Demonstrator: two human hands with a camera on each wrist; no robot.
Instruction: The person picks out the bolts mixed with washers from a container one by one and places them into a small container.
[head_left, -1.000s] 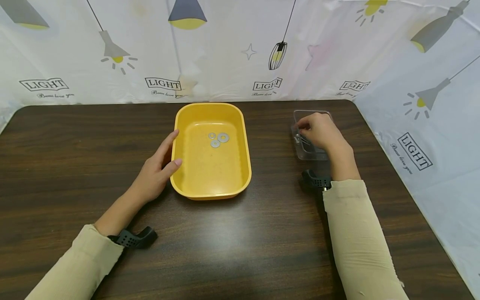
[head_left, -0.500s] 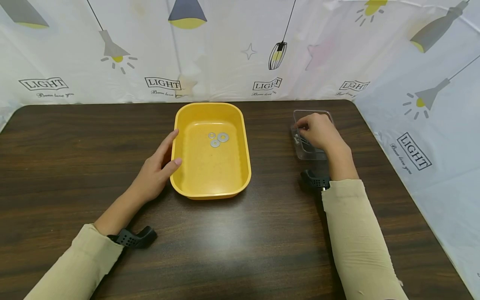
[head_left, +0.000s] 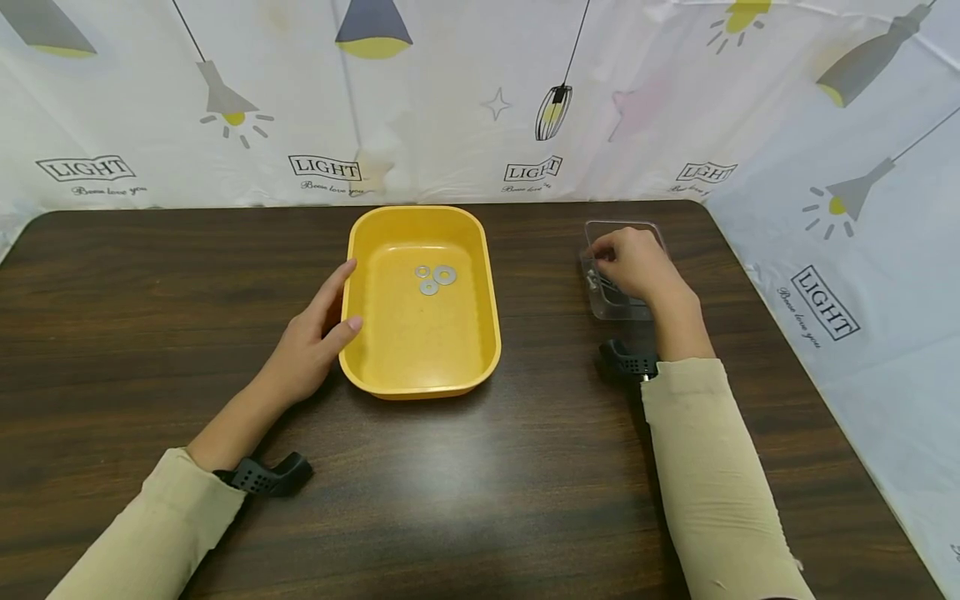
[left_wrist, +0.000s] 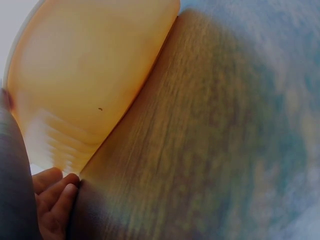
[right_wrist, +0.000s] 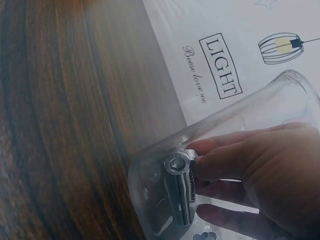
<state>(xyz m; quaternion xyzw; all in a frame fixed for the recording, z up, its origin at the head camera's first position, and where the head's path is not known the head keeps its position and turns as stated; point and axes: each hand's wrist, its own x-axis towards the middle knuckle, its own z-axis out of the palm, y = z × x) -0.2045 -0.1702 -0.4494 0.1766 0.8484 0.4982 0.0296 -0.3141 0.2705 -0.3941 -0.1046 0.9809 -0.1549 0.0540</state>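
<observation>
At the yellow tray [head_left: 420, 350], my left hand [head_left: 303, 358] holds the left side, with the thumb over the rim. Several of its fingers [left_wrist: 60, 200] press against the tray's outer wall in the left wrist view. Three flat grey washers [head_left: 444, 275] lie inside the tray. My right hand [head_left: 637, 265] reaches into a clear plastic box [head_left: 618, 312] at the right. In the right wrist view, its curled fingertips pinch at the head of a threaded bolt, beside a larger hex socket bolt [right_wrist: 177, 165]. The palm side is partly hidden.
A dark wood-grain table [head_left: 465, 483] lies under everything. Behind it and along the right side hangs a white sheet [head_left: 450, 100] printed with lamps. Each wrist wears a black strap mount [head_left: 266, 477]. A small dark part [right_wrist: 204, 236] lies low in the clear box.
Hardly anything differs. The left hand stays on the tray and the right hand stays in the clear box, with only tiny shifts of the right hand and the view.
</observation>
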